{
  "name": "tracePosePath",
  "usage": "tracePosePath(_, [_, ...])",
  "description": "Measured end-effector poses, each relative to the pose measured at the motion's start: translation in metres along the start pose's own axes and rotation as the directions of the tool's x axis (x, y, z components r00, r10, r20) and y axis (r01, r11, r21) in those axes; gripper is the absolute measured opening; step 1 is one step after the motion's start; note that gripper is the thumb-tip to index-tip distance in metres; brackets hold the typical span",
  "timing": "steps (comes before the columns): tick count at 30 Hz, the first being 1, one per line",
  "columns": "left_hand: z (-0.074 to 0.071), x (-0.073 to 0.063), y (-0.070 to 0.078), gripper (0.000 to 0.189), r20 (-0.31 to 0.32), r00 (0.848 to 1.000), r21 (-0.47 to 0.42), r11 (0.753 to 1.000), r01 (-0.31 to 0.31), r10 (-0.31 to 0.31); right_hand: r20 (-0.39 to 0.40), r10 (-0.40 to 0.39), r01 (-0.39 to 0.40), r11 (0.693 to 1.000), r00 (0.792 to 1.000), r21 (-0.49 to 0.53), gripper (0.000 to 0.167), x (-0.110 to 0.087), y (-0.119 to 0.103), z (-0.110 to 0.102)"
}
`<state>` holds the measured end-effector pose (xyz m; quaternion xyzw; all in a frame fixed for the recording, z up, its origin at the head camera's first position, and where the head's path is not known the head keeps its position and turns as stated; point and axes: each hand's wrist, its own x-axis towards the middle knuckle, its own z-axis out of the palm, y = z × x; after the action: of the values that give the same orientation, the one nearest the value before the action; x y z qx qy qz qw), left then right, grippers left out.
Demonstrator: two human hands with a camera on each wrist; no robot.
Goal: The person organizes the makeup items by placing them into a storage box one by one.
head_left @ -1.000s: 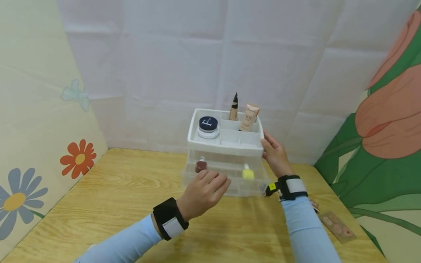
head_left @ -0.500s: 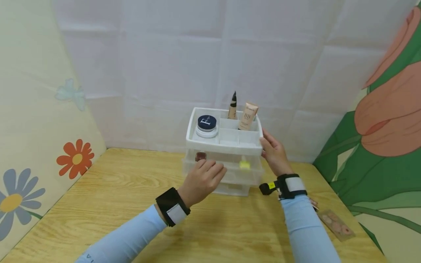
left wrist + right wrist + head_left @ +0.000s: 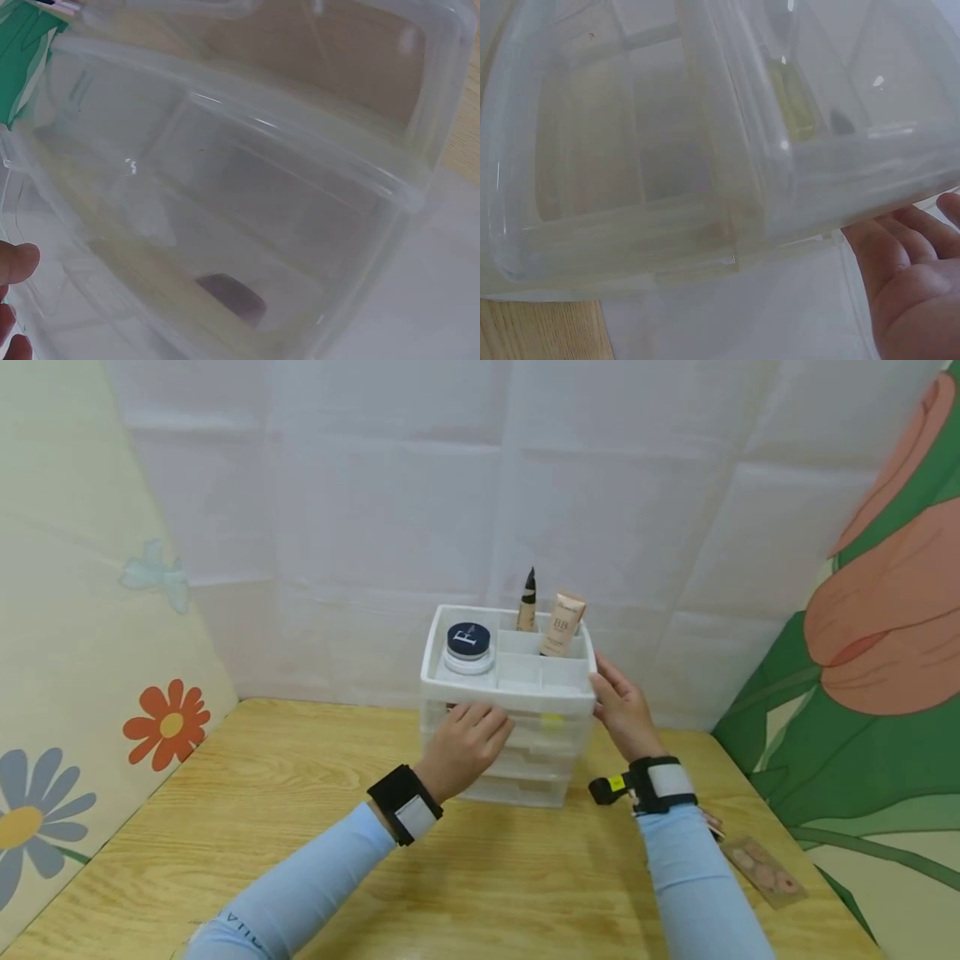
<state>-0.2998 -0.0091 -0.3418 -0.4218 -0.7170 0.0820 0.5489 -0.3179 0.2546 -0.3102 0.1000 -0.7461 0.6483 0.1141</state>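
A white drawer organizer (image 3: 510, 700) with clear drawers stands on the table. My left hand (image 3: 465, 747) rests its bent fingers on the front of the top drawer, below the rim; its thumb (image 3: 21, 261) and fingertips show at the left edge of the left wrist view. My right hand (image 3: 625, 714) presses the organizer's right side, thumb near the front corner, fingers (image 3: 881, 251) along the wall. Inside the top drawer are a dark red nail polish bottle (image 3: 234, 298) and a yellow one (image 3: 793, 101). The top tray bears a navy-lidded compact (image 3: 468, 642), an eyeliner pen (image 3: 528, 602) and a BB cream tube (image 3: 562, 625).
On the wooden table (image 3: 300, 827), a flat makeup palette (image 3: 763, 870) lies at the right, with another small item partly hidden by the right sleeve. White cloth (image 3: 337, 527) hangs behind the organizer. Floral panels (image 3: 172, 727) flank the table.
The top drawer has slid back into the organizer, the nail polish bottles moving in with it. My left hand has moved forward and up with the drawer front; my right hand keeps its place.
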Motion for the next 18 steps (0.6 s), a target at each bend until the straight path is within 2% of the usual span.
tracePosePath(4, [0.006,0.001,-0.002,0.020,0.019,1.000,0.002,1.000,0.001,-0.001,-0.002,-0.006,0.006,1.000,1.000,0.002,0.059,0.000,-0.001,0.001])
tracePosePath(9, [0.011,0.000,-0.006,0.022,0.011,1.000,-0.010,1.000,-0.009,0.009,0.003,-0.020,0.020,1.000,1.000,0.009,0.060,0.000,-0.001,0.001])
tracePosePath(18, [0.017,-0.002,-0.011,0.026,-0.057,0.996,-0.003,0.998,-0.069,0.069,0.008,-0.036,0.035,0.998,0.999,0.051,0.060,-0.001,0.001,0.000])
